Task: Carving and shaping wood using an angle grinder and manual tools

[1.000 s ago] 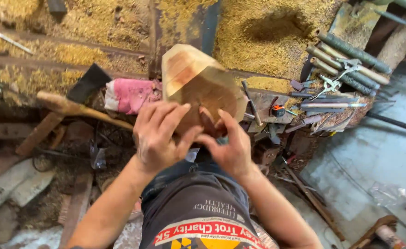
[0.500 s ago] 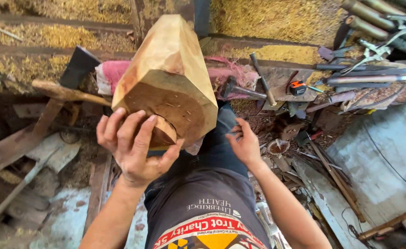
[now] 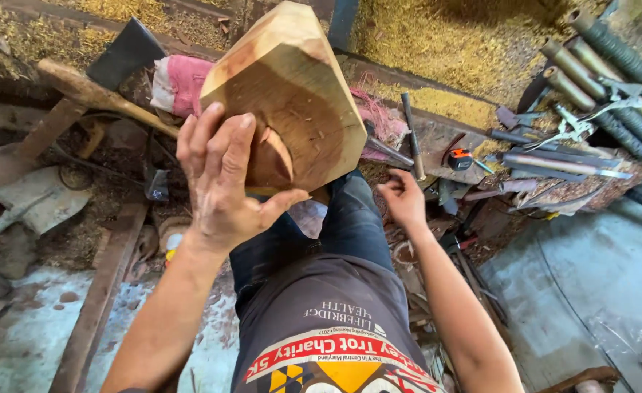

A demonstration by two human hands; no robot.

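A large faceted block of pale wood (image 3: 292, 94), with a reddish-brown cut end facing me, stands tilted over my lap. My left hand (image 3: 222, 182) presses flat against its lower left end, fingers spread, thumb hooked under the block. My right hand (image 3: 402, 198) is off the block, fingers loosely curled and empty, low beside my right knee. It hovers close to a hammer (image 3: 411, 135) and the chisels on the bench (image 3: 437, 138).
An axe (image 3: 102, 73) with a wooden handle lies at the upper left beside a pink cloth (image 3: 182, 84). A small orange tape measure (image 3: 461, 159), several metal tools (image 3: 554, 156) and ribbed handles (image 3: 597, 65) lie to the right. Sawdust covers the far ground.
The block has been tipped up and toward me, and its cut end now faces the camera. My right hand has let go and dropped to the right; my left hand alone props the block.
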